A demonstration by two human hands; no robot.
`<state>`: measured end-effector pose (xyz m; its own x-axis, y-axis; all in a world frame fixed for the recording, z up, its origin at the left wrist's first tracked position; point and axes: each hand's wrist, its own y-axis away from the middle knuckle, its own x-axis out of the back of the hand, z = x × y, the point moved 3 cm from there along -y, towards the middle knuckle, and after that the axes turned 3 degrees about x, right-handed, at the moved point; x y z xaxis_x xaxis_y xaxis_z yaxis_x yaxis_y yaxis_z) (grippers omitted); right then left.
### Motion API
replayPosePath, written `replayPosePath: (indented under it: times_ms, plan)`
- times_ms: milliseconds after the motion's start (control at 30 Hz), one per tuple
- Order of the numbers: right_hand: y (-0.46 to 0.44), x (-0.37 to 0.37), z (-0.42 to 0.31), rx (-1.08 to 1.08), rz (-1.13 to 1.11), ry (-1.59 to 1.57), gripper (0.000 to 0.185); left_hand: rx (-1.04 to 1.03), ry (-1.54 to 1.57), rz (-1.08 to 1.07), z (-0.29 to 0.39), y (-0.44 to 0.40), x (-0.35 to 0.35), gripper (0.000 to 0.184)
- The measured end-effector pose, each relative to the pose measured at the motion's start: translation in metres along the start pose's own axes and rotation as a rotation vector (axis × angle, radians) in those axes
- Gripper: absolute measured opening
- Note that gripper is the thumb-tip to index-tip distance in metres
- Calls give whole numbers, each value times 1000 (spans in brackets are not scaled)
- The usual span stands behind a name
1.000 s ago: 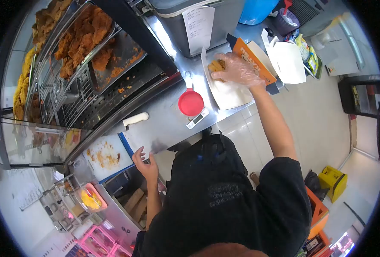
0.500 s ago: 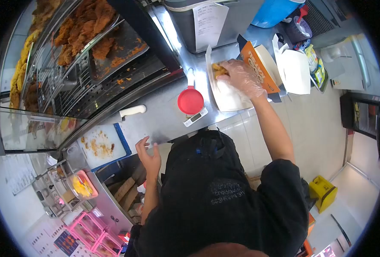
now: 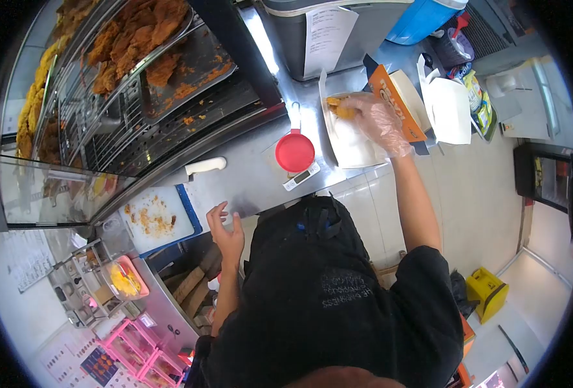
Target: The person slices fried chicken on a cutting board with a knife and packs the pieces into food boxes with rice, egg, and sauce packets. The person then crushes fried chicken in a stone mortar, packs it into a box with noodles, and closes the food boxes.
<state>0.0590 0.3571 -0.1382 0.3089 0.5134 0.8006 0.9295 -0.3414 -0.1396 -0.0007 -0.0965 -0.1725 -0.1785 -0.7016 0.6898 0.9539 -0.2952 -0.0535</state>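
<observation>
Inside an open white box (image 3: 354,145) on the steel counter, my right hand (image 3: 378,121) wears a clear plastic glove. Its fingers are closed around pieces of golden fried food (image 3: 342,108) at the box's far left corner. The box's orange side (image 3: 395,100) stands up to the right of the hand. My left hand (image 3: 226,229) is bare and hovers near the counter's front edge, fingers apart and curved, holding nothing. Between the hands lie a red scoop (image 3: 295,152) and a white digital thermometer (image 3: 301,176).
A heated cabinet holds a tray of fried chicken (image 3: 138,45). A white-handled knife (image 3: 206,166) lies before it, near a crumb-covered cutting board (image 3: 154,223). Behind the scoop is a grey bin (image 3: 364,39). Another white open box (image 3: 447,110) stands at right.
The fingers of my right hand have drawn together around the fried food and lifted slightly. The whole view has shifted. My left hand stays open.
</observation>
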Motion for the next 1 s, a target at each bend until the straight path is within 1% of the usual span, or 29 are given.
replayPosePath:
  times_ms: [67, 167, 267, 300, 400, 500, 600, 667, 700, 733, 800, 833, 867, 933, 967, 1000]
  plan:
    - [0, 3, -12, 50, -24, 64, 30, 4, 4, -16, -4, 0, 1, 39]
    - [-5, 10, -16, -120, 24, 44, 33, -1, 27, 10, -10, 0, 7, 40]
    - [-6, 4, -30, -2, -108, 64, 38, 19, 9, -10, -19, 1, 11, 41]
    - [1, -7, -26, 28, -42, 189, 42, 9, 4, -18, -23, 1, 13, 42]
    - [2, -28, -22, 5, 9, 256, 40, -13, -2, -39, -31, -2, 23, 42]
    - [-6, -22, -36, -84, -55, 302, 30, -31, 13, -52, -33, -11, 36, 41]
    - [-6, -24, -44, 16, 90, 231, 19, -49, 16, -36, -46, -18, 51, 40]
    - [-10, -32, -32, 139, 12, 264, 17, -62, 30, -25, -52, -22, 57, 39]
    - [-14, -30, -21, 87, -67, 361, 18, -48, 28, -56, -52, -23, 62, 38]
    - [-21, -27, -15, 32, -142, 466, 19, -42, 52, -42, -56, -25, 66, 39]
    - [-29, 24, -54, -15, 260, 346, 18, -27, 103, -35, -66, -23, 72, 40]
    - [-39, 48, -88, -25, 280, 274, 17, -49, 72, -17, -70, -22, 77, 40]
    - [-49, 70, -125, -38, 301, 203, 16, -28, 85, -14, -76, -21, 79, 40]
    - [-66, 95, -184, 129, 390, 187, 16, 9, 109, -17, -91, -18, 83, 40]
    - [-74, 102, -238, 252, 417, 60, 16, 3, 114, -12, -96, -16, 86, 40]
    - [-83, 106, -293, 300, 379, 77, 16, -7, 120, -8, -100, -17, 89, 39]
